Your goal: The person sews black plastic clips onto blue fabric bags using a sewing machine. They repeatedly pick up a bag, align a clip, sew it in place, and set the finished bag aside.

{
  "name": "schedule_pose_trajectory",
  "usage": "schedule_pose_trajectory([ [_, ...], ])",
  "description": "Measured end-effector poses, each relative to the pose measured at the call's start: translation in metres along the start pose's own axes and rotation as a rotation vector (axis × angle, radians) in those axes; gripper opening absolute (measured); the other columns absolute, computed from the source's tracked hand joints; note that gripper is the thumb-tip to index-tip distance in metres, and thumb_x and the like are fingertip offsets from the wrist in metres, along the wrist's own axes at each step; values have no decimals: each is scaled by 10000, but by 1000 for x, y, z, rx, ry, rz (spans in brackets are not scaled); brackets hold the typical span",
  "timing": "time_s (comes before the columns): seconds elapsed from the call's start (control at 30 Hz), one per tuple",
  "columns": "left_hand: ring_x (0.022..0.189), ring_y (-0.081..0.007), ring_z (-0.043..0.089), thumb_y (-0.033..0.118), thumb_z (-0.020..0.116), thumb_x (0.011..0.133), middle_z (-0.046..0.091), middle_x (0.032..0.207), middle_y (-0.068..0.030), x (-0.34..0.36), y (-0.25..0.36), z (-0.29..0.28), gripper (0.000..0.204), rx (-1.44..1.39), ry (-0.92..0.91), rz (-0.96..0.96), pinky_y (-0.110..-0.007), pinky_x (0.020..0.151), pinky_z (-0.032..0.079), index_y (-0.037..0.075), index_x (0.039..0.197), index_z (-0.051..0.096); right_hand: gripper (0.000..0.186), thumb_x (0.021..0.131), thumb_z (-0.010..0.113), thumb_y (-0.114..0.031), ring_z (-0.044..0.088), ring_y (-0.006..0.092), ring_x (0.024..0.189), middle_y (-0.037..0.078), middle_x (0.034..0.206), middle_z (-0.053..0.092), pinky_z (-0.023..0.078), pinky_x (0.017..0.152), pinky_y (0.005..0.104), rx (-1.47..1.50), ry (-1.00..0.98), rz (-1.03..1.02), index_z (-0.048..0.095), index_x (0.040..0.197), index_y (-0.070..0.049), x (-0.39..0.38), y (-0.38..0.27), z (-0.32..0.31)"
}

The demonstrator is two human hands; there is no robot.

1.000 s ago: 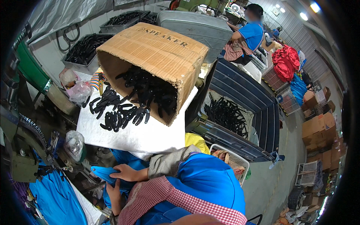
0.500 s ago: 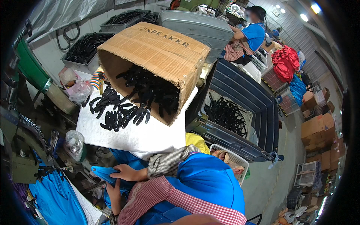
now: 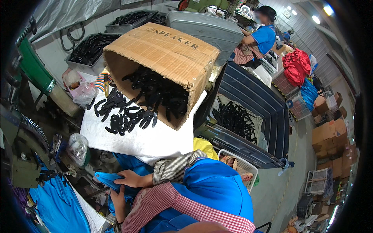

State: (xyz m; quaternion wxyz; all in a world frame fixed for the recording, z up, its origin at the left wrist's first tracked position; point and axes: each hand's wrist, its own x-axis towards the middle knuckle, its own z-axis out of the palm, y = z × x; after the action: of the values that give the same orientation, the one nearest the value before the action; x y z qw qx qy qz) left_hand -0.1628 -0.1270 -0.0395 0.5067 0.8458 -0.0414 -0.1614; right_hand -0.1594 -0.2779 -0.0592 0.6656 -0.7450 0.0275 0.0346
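In front of my lap, both hands are closed on a flat blue tapered piece (image 3: 107, 178) with small dark dots near its tip; I cannot make out its exact kind. My right hand (image 3: 130, 179), coming from the right in a grey checked sleeve, grips it from above. Just below it, my left hand (image 3: 117, 197) is closed at its lower side, thumb up. The tapered end points left, toward the dark machine parts. Beyond, black curved handle-like pieces (image 3: 120, 123) lie on a white cloth (image 3: 143, 144), and more fill a cardboard box (image 3: 163, 39) tipped on its side.
A machine (image 3: 24, 167) with a coiled spring stands at the left. A dark blue crate (image 3: 274, 128) at the right holds black pieces, and a white basket (image 3: 254, 171) stands near it. Grey bins (image 3: 87, 66) are behind. A co-worker (image 3: 264, 37) stands at the far right.
The view has shifted very slightly, so the box and cloth sit a little further right. My hands and the blue piece stay as they were.
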Motion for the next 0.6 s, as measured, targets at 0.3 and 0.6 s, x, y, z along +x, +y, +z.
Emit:
schedule_pose_trajectory([
  [0.3,876,-313,574,262,611,796,581,979,-201,-2,-1,-3,453,40,9,7,-361,749,439,-56,1090,479,415,779,600,-385,562,248,624,159,696,588,410,580,352,31,-31,6,597,768,30,-1,-11,-2],
  [0.6,886,-313,576,272,605,799,582,983,-205,-1,-2,-2,460,54,8,-24,-351,751,439,-56,1097,478,414,757,607,-377,599,320,777,207,838,612,450,685,363,-6,-100,97,608,901,11,0,-14,-6],
])
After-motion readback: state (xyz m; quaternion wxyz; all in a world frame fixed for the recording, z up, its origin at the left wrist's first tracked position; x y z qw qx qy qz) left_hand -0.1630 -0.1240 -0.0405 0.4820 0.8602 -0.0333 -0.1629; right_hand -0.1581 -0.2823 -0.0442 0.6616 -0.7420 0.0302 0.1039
